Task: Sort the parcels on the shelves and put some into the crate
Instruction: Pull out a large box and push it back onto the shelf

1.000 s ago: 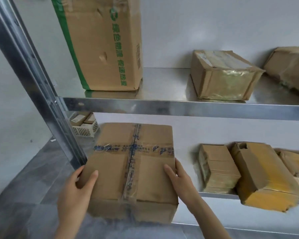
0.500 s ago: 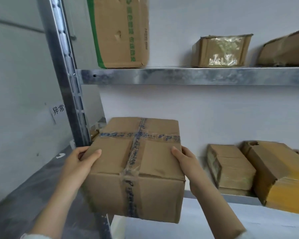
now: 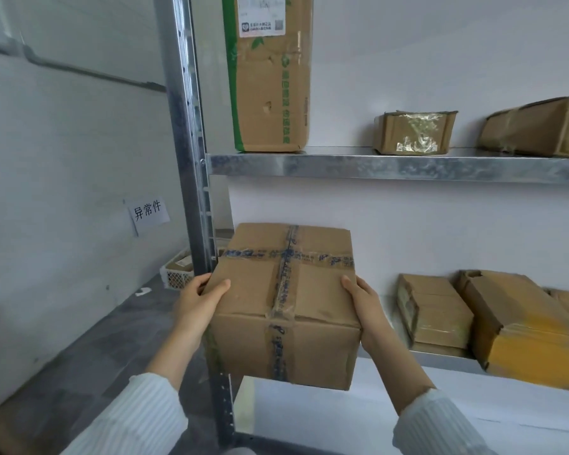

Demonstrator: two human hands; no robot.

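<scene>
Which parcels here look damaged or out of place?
The tall green-striped box on the upper shelf has a punctured, dented front. The yellow-taped parcel on the lower shelf overhangs the edge, its top corner torn open. The held box looks sound.

Upper shelf [image 3: 375, 167] bears three boxes [image 3: 414, 133]; lower shelf [image 3: 440, 360], more parcels [image 3: 434, 310].

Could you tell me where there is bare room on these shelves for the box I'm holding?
Bare stretch on the upper shelf between the tall green-striped box and the small taped box. The lowest shelf below the held box looks bare. The middle shelf is crowded at right, hidden at left.
</scene>
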